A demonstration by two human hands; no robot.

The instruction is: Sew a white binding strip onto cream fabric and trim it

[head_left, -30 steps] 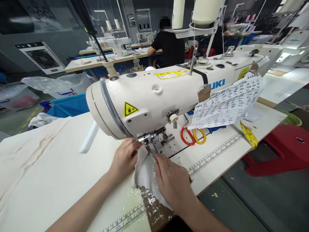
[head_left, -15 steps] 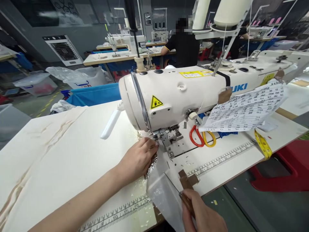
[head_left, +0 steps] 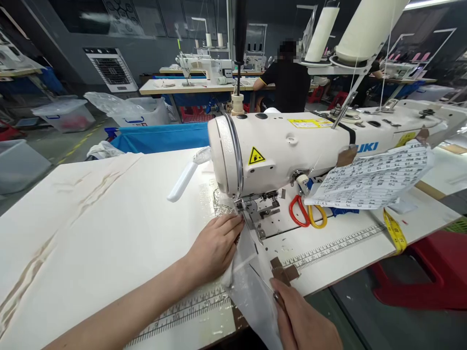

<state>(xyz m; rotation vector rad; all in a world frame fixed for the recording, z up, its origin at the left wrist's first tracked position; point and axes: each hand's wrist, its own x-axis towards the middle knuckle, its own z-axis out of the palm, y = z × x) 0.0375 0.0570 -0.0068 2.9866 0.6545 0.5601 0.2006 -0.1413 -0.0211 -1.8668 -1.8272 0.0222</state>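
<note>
My left hand point(head_left: 215, 245) lies beside the needle area of the sewing machine point(head_left: 277, 150), its fingers closed and pressed on thin white fabric point(head_left: 251, 291). Sheer and pale, the fabric runs from under the presser foot point(head_left: 242, 206) down over the table's front edge. A shiny, glittery strip point(head_left: 221, 201) shows just beyond my left fingertips. In my right hand point(head_left: 306, 316), at the lower right, is an awl point(head_left: 264, 281), a thin metal point on a handle mostly hidden by my fingers. Its tip lies over the fabric.
Red-and-yellow-handled scissors point(head_left: 308, 214) lie right of the needle, under a handwritten sheet point(head_left: 368, 180). A yellow tape measure point(head_left: 394, 232) hangs at the table edge by a red stool point(head_left: 419, 277). White cloth point(head_left: 73, 218) covers the left tabletop. A co-worker point(head_left: 286, 78) sits behind.
The view has shifted, so the machine appears farther right. The glittery strip has moved from under my left hand to beyond it. My right hand still holds the awl.
</note>
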